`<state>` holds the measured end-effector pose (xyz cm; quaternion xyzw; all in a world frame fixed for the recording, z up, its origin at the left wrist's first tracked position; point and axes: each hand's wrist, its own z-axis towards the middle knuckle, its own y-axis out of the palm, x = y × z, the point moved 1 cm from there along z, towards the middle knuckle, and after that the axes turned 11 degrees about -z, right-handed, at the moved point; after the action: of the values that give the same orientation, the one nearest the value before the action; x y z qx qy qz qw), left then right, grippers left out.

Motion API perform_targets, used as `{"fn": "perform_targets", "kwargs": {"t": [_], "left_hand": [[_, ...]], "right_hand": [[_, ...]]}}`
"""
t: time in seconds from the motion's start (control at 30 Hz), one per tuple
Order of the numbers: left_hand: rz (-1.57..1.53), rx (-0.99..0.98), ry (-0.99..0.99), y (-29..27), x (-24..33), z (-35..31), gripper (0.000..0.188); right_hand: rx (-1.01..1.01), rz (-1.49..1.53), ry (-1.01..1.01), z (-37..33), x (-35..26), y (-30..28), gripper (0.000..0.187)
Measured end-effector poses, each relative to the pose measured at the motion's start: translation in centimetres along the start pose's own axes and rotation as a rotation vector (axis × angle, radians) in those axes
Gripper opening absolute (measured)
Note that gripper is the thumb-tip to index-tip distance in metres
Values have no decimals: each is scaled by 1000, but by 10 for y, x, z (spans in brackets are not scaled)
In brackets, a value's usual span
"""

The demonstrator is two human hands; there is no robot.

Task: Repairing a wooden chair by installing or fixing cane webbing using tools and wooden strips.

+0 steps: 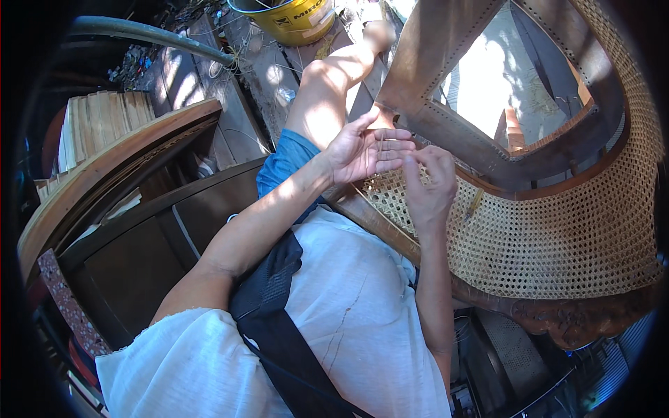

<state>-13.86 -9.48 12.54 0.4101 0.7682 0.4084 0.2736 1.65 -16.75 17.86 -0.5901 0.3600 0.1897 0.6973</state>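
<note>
My left hand (368,150) is turned palm up with its fingers stretched out, beside the wooden frame of a chair. Close by its fingertips is my right hand (433,180), thumb and fingers drawn together in a pinch. Whatever is between them is too small to make out. Both hands are above the woven cane panel (529,244) of the chair, which curves round on the right. A bare wooden seat frame (439,76), with small holes along its inner edges, rises behind the hands. On the cane lies a small yellowish sliver (475,203).
A yellow bucket (296,24) stands on wooden planks at the top. At left are a curved wooden piece (118,167), stacked boards (104,122) and a dark wooden panel (146,258). Carved wood (578,324) edges the chair at lower right. A grey pipe (146,35) crosses the upper left.
</note>
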Motion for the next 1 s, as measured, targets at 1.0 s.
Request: {"fn": "perform_targets", "kwargs": {"t": [1.0], "left_hand": [[1243, -47, 428, 34, -2, -13, 49]], "right_hand": [[-368, 1097, 511, 16, 32, 1, 14]]}}
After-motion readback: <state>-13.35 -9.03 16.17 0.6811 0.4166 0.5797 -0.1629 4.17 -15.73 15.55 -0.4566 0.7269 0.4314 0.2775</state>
